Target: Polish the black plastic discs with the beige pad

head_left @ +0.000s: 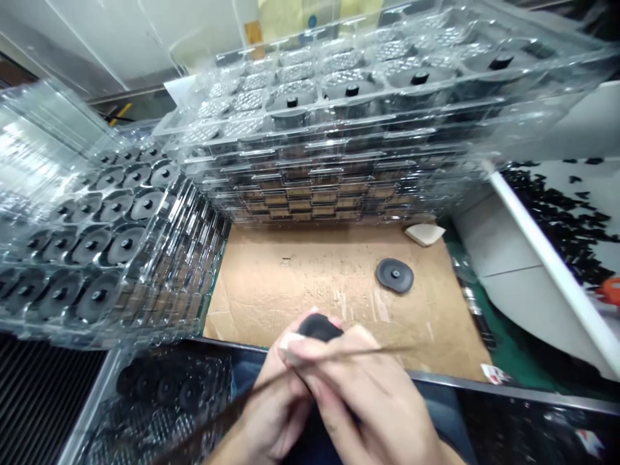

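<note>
My left hand [271,400] is closed around a dark oval disc [320,327], whose top edge shows above the fingers. Over it, my right hand [368,387] is pinched shut, with a small whitish patch at its fingertips that I cannot make out. Both hands touch each other at the front edge of the cardboard sheet [290,271]. Another dark oval disc [394,275], with a small round hub in its middle, lies flat on the cardboard to the right. A blurred thin dark strand crosses in front of my hands.
Stacked clear plastic trays [339,135] stand behind the cardboard, some pockets holding discs. To the left, another tray stack [92,245] is filled with discs. A folded whitish piece [425,234] lies back right. Many small black parts [562,219] lie in a white bin at the right.
</note>
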Motion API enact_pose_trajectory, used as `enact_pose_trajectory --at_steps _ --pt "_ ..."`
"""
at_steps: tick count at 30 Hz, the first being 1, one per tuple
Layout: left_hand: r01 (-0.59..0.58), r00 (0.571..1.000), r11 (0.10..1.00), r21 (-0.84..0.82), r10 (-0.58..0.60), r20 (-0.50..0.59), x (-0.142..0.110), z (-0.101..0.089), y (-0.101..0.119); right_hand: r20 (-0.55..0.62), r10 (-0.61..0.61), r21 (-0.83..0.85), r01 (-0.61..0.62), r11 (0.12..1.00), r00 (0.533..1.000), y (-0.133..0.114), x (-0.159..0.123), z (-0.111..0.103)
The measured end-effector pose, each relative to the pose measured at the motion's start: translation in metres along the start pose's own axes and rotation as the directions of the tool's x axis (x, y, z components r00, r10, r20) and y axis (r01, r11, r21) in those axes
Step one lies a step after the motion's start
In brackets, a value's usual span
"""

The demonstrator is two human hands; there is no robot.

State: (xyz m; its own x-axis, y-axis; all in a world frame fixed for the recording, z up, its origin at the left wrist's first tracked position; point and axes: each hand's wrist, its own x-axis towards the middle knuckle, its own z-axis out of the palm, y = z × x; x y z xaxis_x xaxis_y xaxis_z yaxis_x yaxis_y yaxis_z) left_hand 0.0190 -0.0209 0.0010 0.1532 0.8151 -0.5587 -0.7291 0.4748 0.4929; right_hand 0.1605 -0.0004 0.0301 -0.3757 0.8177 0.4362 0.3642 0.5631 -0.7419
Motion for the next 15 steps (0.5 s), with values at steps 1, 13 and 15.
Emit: enact_pose_trajectory --at_steps 1,13,15 --pt "-0.012 1.000 1.000 0.000 0.012 0.009 0.000 -0.001 0.000 0.047 -0.013 0.024 0.012 1.000 0.999 -0.002 0.004 0.003" --pt "0.007 0.997 1.000 -0.004 -0.006 0.072 -0.001 -0.006 0.001 0.170 0.057 -0.090 -0.043 0.995 0.984 0.003 -0.012 -0.003" --pt "0.050 0.998 0.999 0.014 -0.051 0.047 -0.002 -0.008 -0.002 0.141 0.109 -0.207 -0.078 0.975 0.984 0.004 -0.012 -0.008"
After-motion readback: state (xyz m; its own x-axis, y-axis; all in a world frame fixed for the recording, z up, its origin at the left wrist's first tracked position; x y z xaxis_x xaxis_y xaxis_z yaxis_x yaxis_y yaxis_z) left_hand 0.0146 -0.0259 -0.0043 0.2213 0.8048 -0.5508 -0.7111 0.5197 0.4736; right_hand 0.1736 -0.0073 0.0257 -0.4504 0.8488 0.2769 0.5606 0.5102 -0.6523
